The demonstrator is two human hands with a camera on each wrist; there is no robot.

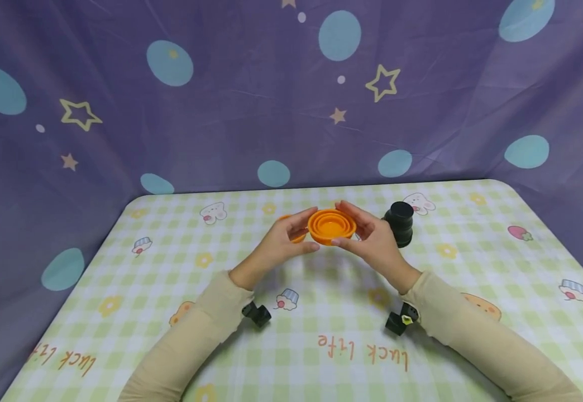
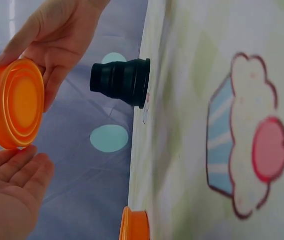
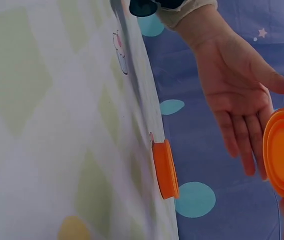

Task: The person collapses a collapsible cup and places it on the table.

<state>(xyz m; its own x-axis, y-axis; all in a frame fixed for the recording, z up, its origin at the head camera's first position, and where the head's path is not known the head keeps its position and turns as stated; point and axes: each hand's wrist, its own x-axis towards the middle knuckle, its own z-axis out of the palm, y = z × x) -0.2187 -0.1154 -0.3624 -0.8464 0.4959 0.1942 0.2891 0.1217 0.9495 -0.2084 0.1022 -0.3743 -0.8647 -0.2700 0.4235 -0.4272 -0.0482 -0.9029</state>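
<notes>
An orange collapsible cup (image 1: pixel 331 224), folded flat into nested rings, is held up above the table between two hands. My right hand (image 1: pixel 374 240) grips its right side, with the thumb on the near edge and fingers behind. The left hand (image 1: pixel 283 237) is at the cup's left side; its fingers are extended and the fingertips lie right at the rim (image 2: pixel 18 148). In the right wrist view the left palm (image 3: pixel 236 95) shows bare. Behind the left hand, a second low orange round piece (image 3: pixel 165 170) sits on the table, mostly hidden in the head view.
A black stepped cup (image 1: pixel 400 223), extended and standing narrow end up, is on the table just beyond the right hand. The checked tablecloth (image 1: pixel 251 357) reaches back to a purple curtain (image 1: pixel 251 123). Small black cameras (image 1: pixel 257 315) sit at both wrists.
</notes>
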